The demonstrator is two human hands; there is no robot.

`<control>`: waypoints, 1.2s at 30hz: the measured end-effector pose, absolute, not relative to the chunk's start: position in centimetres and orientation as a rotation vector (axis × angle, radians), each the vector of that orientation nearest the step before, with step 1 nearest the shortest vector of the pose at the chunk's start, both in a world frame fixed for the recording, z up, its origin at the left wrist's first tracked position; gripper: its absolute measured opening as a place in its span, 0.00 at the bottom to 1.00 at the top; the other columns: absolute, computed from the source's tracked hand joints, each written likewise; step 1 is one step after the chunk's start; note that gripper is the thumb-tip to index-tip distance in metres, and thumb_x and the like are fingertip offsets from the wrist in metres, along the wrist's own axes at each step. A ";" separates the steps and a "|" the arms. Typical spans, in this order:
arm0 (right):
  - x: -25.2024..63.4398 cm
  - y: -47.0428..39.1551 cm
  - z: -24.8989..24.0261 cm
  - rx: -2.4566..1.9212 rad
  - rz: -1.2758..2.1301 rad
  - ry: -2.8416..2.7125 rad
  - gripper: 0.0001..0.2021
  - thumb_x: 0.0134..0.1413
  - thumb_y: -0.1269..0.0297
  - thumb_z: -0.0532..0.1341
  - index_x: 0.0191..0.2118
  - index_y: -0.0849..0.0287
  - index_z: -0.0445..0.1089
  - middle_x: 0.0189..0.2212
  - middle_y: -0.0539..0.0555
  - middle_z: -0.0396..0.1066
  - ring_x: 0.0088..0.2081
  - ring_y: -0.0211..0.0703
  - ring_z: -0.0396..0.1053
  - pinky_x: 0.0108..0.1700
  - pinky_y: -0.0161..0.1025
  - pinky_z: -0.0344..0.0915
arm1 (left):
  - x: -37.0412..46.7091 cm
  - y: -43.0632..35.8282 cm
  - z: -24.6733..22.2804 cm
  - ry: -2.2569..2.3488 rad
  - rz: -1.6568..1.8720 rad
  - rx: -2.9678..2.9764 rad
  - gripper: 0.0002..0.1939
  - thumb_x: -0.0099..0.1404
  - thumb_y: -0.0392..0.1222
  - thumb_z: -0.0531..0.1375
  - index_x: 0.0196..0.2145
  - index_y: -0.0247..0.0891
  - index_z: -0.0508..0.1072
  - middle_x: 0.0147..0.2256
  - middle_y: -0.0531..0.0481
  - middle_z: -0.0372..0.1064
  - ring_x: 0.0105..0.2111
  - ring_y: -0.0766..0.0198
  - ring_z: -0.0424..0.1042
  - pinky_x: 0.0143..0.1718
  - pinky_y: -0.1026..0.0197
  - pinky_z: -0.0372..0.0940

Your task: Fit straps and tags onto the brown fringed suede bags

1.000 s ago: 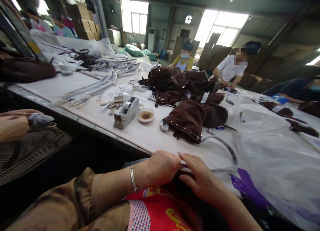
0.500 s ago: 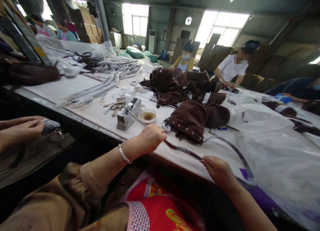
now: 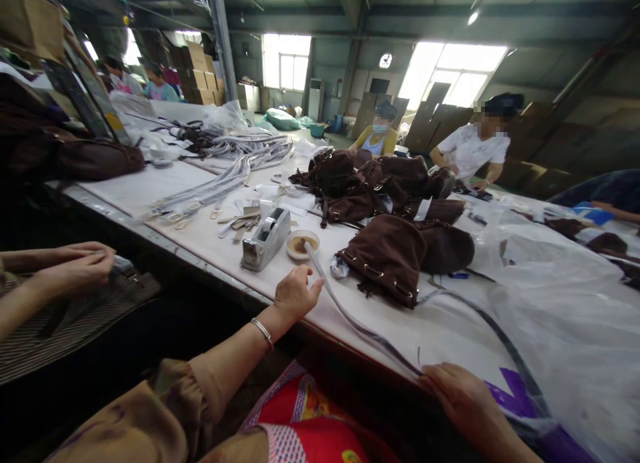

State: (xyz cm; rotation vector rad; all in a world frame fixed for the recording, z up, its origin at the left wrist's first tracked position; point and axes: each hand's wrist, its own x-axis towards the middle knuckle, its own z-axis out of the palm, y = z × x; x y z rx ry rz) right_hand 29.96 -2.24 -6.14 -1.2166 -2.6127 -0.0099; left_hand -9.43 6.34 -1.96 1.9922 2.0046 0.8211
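A long dark strap (image 3: 357, 326), wrapped in clear plastic along much of its length, runs across the table edge. Its far end lies at a small white bowl (image 3: 295, 255) with brownish stuff inside. My left hand (image 3: 296, 293), a bracelet on its wrist, hovers beside the strap near the bowl, thumb apart from loosely curled fingers. Between thumb and fingers of my right hand (image 3: 457, 391) the strap is pinched at the table's front edge. A brown drawstring bag (image 3: 383, 253) lies beyond the strap, and a grey tape dispenser (image 3: 266, 239) stands left of the bowl.
More brown bags (image 3: 370, 176) are heaped behind. Plastic-wrapped straps (image 3: 220, 173) and flat strips (image 3: 245, 219) lie to the left. Clear plastic sheeting (image 3: 560, 296) covers the right side. At far left another person's hands (image 3: 75, 269) work close by; co-workers sit across the table.
My left hand has loosened from the strap, whose far end now shows at the bowl. My right hand has moved down and right in view, still pinching it. The whole view has shifted slightly.
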 end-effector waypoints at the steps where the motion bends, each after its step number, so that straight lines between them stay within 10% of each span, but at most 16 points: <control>1: 29.8 -2.0 -6.2 -1.182 -0.007 -2.621 0.09 0.65 0.65 0.56 0.37 0.57 0.73 0.27 0.55 0.73 0.29 0.44 0.71 0.32 0.40 0.65 | -9.6 7.0 -2.0 2.047 0.752 1.837 0.28 0.67 0.61 0.52 0.46 0.31 0.71 0.39 0.37 0.72 0.42 0.54 0.72 0.44 0.57 0.64; 5: 28.9 -1.3 -6.4 -1.083 -0.019 -2.628 0.07 0.63 0.67 0.57 0.37 0.56 0.73 0.26 0.54 0.72 0.28 0.44 0.72 0.30 0.39 0.65 | -9.9 10.4 -1.4 2.076 0.571 1.668 0.33 0.65 0.68 0.49 0.40 0.32 0.73 0.39 0.36 0.74 0.42 0.51 0.74 0.40 0.59 0.64; 19: 25.6 0.0 -2.5 -1.263 0.186 -2.431 0.13 0.68 0.60 0.52 0.37 0.57 0.72 0.33 0.54 0.73 0.37 0.44 0.71 0.41 0.38 0.64 | -6.5 9.6 0.2 1.103 0.116 2.878 0.09 0.60 0.29 0.56 0.32 0.38 0.75 0.34 0.47 0.71 0.33 0.62 0.70 0.31 0.64 0.62; 23: 21.8 2.7 -0.7 -1.283 0.142 -2.256 0.14 0.68 0.59 0.52 0.46 0.59 0.72 0.40 0.58 0.73 0.43 0.46 0.71 0.46 0.39 0.65 | -4.9 10.6 -0.4 0.977 0.043 2.973 0.07 0.59 0.29 0.59 0.31 0.37 0.76 0.32 0.46 0.72 0.33 0.59 0.70 0.31 0.61 0.62; 36: 14.8 6.7 -2.3 -1.932 0.329 -2.328 0.11 0.59 0.66 0.55 0.32 0.60 0.74 0.27 0.59 0.76 0.32 0.47 0.73 0.34 0.37 0.62 | -3.6 10.3 -1.8 1.296 0.204 2.741 0.09 0.66 0.36 0.56 0.35 0.33 0.76 0.34 0.41 0.72 0.33 0.56 0.74 0.34 0.59 0.67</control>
